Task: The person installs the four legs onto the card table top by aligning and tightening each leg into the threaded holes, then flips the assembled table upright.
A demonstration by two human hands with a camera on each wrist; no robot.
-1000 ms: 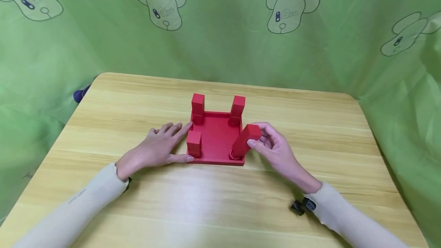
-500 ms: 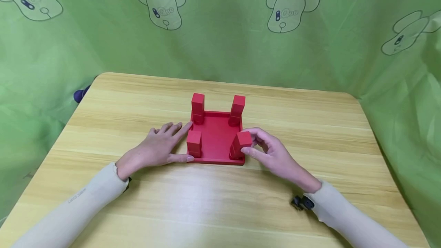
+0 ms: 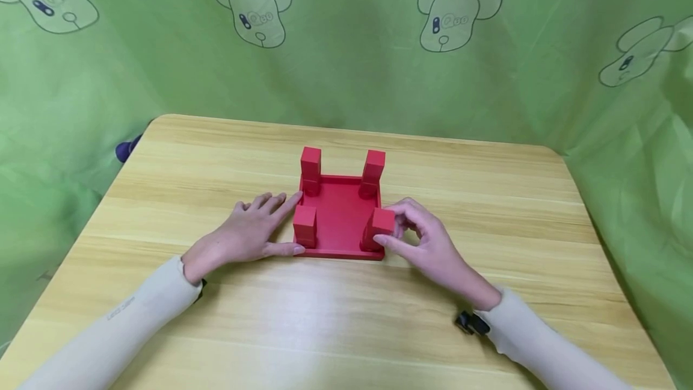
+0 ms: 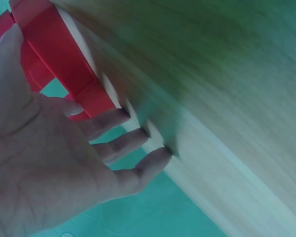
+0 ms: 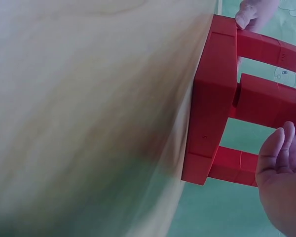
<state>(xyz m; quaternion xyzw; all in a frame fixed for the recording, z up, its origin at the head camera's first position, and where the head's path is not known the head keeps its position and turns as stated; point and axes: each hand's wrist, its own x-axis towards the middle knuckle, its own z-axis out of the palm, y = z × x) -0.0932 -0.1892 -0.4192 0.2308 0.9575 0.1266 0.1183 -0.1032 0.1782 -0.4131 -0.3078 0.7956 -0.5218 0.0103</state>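
Observation:
A square red base (image 3: 341, 215) with a raised rim lies on the table, with a blocky red leg standing up at each corner. My right hand (image 3: 430, 242) pinches the near right leg (image 3: 383, 221) between thumb and fingers, close to its upper part. In the right wrist view, a narrow dark gap shows between that leg (image 5: 266, 101) and the base. Spread along the left rim, my left hand (image 3: 243, 233) has its thumb at the near left corner beside the near left leg (image 3: 305, 226) and its index finger farther along the edge.
The far left leg (image 3: 311, 167) and far right leg (image 3: 373, 170) stand upright at the back. Wood-grain tabletop (image 3: 325, 318) surrounds the base. A green printed curtain (image 3: 352, 65) hangs behind, and a dark purple object (image 3: 124, 149) shows past the left table edge.
The near right leg was leaning out to the right and now stands nearly upright at its corner. My right hand moved left with it; my left hand stayed put.

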